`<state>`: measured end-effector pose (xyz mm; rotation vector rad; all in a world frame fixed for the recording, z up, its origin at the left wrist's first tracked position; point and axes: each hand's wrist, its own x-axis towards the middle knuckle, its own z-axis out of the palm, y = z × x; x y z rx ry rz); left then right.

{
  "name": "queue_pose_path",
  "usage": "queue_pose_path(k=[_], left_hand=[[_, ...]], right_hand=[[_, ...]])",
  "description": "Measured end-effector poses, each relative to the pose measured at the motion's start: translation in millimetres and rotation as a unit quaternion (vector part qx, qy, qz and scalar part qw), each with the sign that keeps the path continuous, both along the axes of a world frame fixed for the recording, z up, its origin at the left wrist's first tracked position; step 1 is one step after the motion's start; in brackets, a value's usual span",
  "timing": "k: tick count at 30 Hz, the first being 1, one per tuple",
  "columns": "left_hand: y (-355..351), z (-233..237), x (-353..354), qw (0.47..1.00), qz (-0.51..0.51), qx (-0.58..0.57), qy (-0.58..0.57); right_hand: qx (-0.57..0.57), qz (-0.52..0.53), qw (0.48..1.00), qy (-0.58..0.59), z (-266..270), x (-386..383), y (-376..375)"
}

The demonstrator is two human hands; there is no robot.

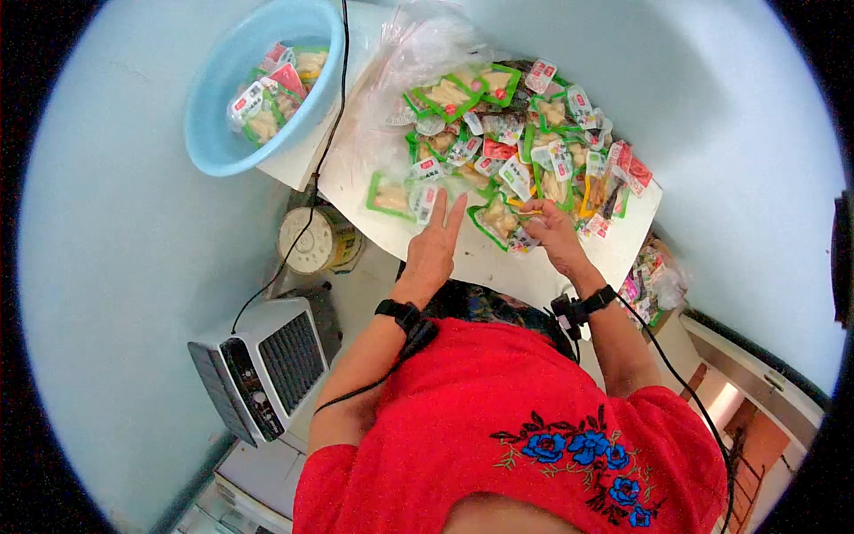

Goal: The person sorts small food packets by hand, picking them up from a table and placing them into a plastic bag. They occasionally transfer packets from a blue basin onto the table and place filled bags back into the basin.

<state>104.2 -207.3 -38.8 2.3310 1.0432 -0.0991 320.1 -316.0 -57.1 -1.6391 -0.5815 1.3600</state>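
Note:
My left hand point(433, 245) is at the white table's point(360, 200) near edge, two fingers stretched out and touching a small clear packet point(423, 203). Beside that packet lies a green-edged packet point(389, 194). My right hand point(553, 233) is bent over the near side of a pile of small food packets point(556, 160), its fingers pinched on a yellow-edged packet point(531, 212) that is partly hidden. Just left of those fingers lies another green-edged packet point(495, 221).
A blue basin point(203, 133) with packets stands at the upper left. Clear plastic bags point(427, 40) lie behind the pile. A black cable point(334, 133) hangs past the basin. Below are a bucket point(307, 240), a heater-like appliance point(267, 365) and a bag of packets point(654, 285).

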Motion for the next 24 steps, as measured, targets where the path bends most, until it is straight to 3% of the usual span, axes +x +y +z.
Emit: queue_pose_path(k=[1,4,7,8,12,17,20,24], left_hand=[[0,0,0,1.0,0.0,-0.001,-0.014],[-1,3,3,0.999,-0.003,-0.005,-0.039],[0,9,5,0.999,-0.007,-0.003,-0.037],[0,10,5,0.999,-0.005,0.001,-0.04],[1,11,3,0.999,-0.018,0.024,-0.025],[-2,9,-3,0.995,-0.035,0.021,-0.087],[-2,13,-1,0.996,-0.039,0.014,-0.074],[-2,21,0,0.998,-0.035,-0.016,-0.053]], right_hand=[[-0.01,0.013,1.0,-0.002,6,-2,3],[0.114,0.119,0.975,-0.151,-1,-16,14],[0.021,0.051,0.995,0.079,2,-38,29],[0.024,0.08,0.996,0.044,-10,-40,32],[0.005,0.095,0.991,0.097,-10,-50,43],[-0.021,0.101,0.987,0.122,-30,-54,55],[0.015,0.077,0.973,0.218,-33,-62,61],[0.006,0.035,0.971,0.236,-25,-78,76]])
